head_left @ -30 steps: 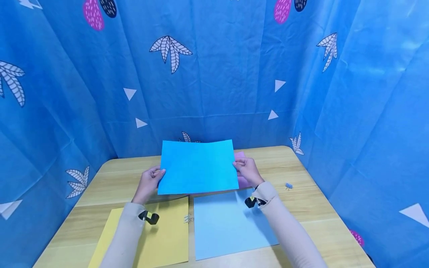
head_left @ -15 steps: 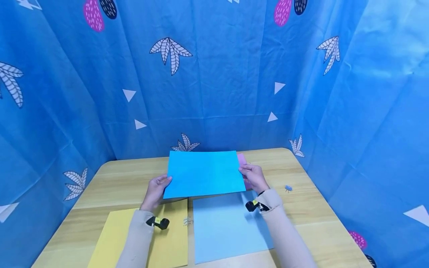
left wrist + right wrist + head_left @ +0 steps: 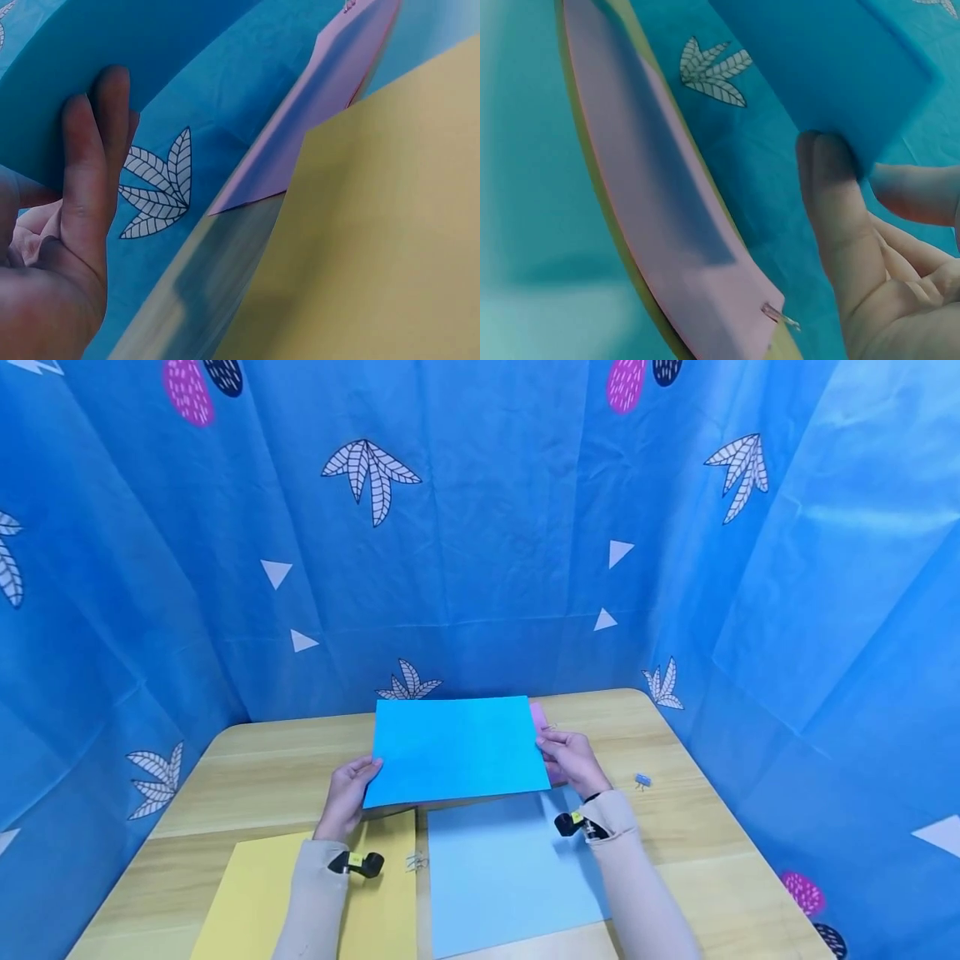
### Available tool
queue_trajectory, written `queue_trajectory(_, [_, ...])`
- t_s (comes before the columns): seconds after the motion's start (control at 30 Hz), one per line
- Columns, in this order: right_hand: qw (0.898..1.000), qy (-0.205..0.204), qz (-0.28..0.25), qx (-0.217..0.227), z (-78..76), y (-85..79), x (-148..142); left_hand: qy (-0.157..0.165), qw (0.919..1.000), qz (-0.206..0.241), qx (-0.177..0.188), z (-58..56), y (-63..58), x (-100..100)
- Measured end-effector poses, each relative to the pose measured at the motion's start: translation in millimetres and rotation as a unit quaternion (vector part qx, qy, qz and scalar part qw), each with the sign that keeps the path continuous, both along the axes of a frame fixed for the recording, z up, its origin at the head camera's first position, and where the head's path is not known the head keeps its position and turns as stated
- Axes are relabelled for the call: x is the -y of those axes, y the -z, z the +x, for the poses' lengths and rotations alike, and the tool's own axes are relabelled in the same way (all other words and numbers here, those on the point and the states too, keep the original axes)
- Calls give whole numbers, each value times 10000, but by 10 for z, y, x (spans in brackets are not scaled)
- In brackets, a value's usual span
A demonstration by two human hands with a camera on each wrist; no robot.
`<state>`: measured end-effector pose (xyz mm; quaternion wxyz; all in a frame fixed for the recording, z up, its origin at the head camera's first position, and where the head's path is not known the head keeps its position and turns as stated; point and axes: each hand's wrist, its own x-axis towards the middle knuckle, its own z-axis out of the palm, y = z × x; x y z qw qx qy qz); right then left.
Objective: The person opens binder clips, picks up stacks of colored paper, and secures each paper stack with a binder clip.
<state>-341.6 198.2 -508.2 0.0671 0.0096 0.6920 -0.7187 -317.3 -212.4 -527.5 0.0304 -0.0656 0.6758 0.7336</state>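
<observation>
A bright blue sheet of paper [image 3: 457,750] is held up above the far part of the table, its near edge lower than its far edge. My left hand [image 3: 348,797] pinches its left edge between thumb and fingers. At the right edge, my right hand [image 3: 576,762] does the same; the right wrist view shows thumb and fingertips on the blue paper [image 3: 847,67]. Beneath it lies a pink sheet [image 3: 652,202], mostly hidden in the head view, with a small metal clip [image 3: 778,315] at one corner.
Closer to me lie a yellow sheet [image 3: 262,885] on the left and a light blue sheet [image 3: 510,877] on the right. A silver binder clip [image 3: 417,861] sits between them. A small blue binder clip [image 3: 642,780] rests at the right. Blue patterned curtains [image 3: 495,527] surround the wooden table [image 3: 705,860].
Both hands have brought the blue paper lower and slightly right, mostly during the first half second. Since then it has barely moved, and both hands keep their grip.
</observation>
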Motion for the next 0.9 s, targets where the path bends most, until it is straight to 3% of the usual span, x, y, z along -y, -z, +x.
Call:
queue_trajectory(0.17, [9997,81,-240,70,-48,-89,-206,-135,9999,-23,37,0,16,43])
queue_trajectory(0.27, [9983,480,-311,144,-51,-136,-453,-123,9998,-121,-89,-9,25,75])
queue_trajectory(0.4, [9954,884,12,369,34,-141,-890,33,9997,-174,-175,-28,68,92])
queue_trajectory(0.67, [9874,917,707,1077,328,-5,-1638,-122,9999,-102,-47,-41,104,102])
queue_trajectory(0.9, [9774,598,1269,1582,450,130,-1861,-243,9997,-31,33,-95,113,130])
